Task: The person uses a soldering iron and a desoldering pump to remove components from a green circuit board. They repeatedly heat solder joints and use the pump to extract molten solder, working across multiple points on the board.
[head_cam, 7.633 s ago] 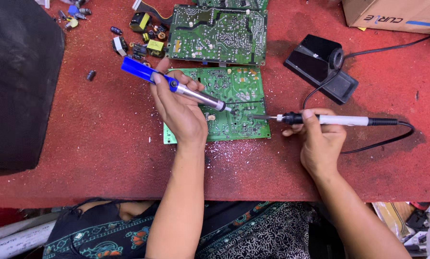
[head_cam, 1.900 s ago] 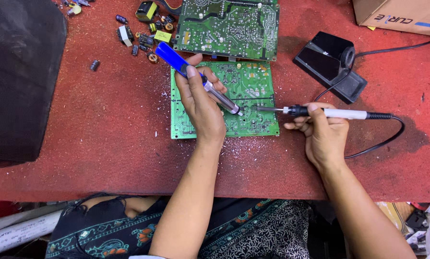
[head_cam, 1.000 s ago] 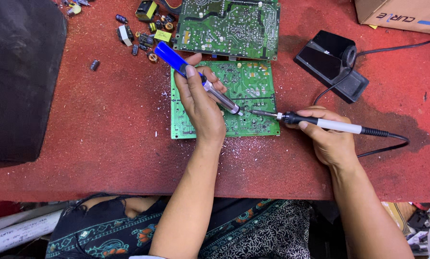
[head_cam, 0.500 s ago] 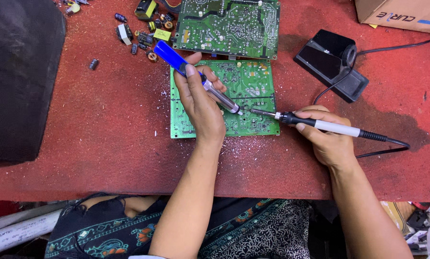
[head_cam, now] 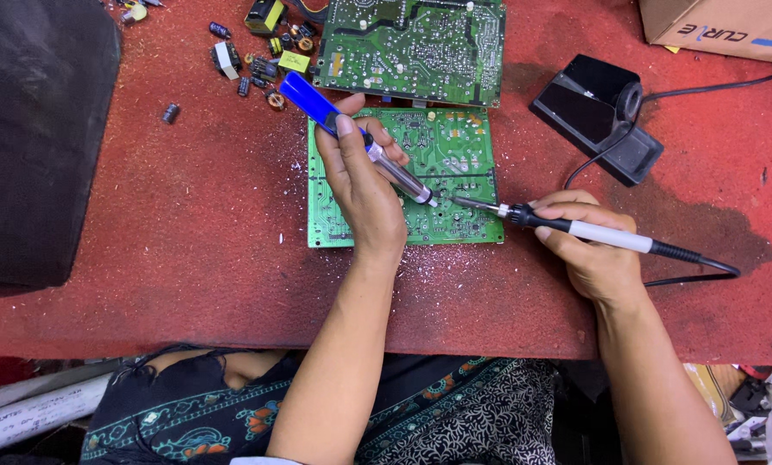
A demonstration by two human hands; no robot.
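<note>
The left hand [head_cam: 364, 185] is closed around a blue-handled suction pump [head_cam: 351, 138], fingers curled over its barrel and the thumb lying along the blue end, so that the tool slants down to the right with its metal tip resting on the green circuit board [head_cam: 455, 164]. The heel of that hand lies on the board itself, covering its left middle part. The right hand [head_cam: 588, 245] is closed in a pen-like grip around a soldering iron [head_cam: 575, 228], fingers wrapped over the black and white handle; the thin metal tip points left and meets the board just beside the pump's tip, the two nearly touching. A black cord [head_cam: 705, 263] runs from the iron's rear end across the red table [head_cam: 188, 224]. The board lies flat near the middle of the table, straight in front of the person. A second, larger circuit board [head_cam: 412, 47] lies just beyond it, their edges almost touching. To the right sits a black iron stand [head_cam: 597, 116], and small loose parts [head_cam: 248, 52] are scattered at the upper left.
</note>
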